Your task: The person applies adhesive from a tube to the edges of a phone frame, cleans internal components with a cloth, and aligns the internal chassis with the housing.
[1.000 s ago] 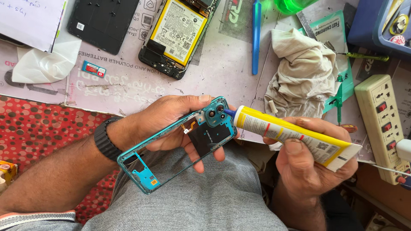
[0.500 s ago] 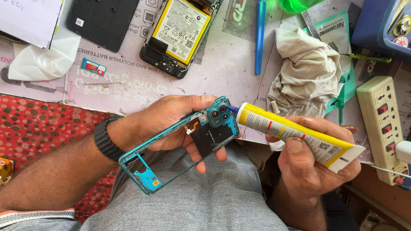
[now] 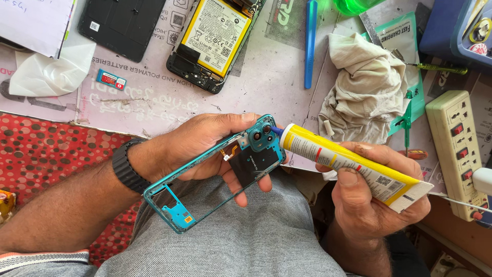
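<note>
My left hand [image 3: 205,143] cradles a teal phone frame [image 3: 215,177] from beneath, fingers curled up around its camera end, the frame slanting down over my grey-clad lap. My right hand [image 3: 376,197] is wrapped tight around a yellow and white glue tube [image 3: 348,166], thumb pressed on top, and its blue nozzle touches the frame's top corner beside the camera cutouts.

Beyond my hands runs a workbench covered by a worn pale printed mat [image 3: 154,97], with a red dotted cloth [image 3: 46,159] at its near left edge. On the mat lie an opened phone with its yellow-labelled battery showing [image 3: 215,38], a black back cover [image 3: 120,23] to its left, a small blue and red card [image 3: 111,79], and a crumpled clear plastic film [image 3: 48,72]. A blue pry tool [image 3: 310,41] lies upright in view, near a crumpled off-white rag [image 3: 366,90]. A cream power strip with red switches [image 3: 456,149] sits at the right, close to the bench edge.
</note>
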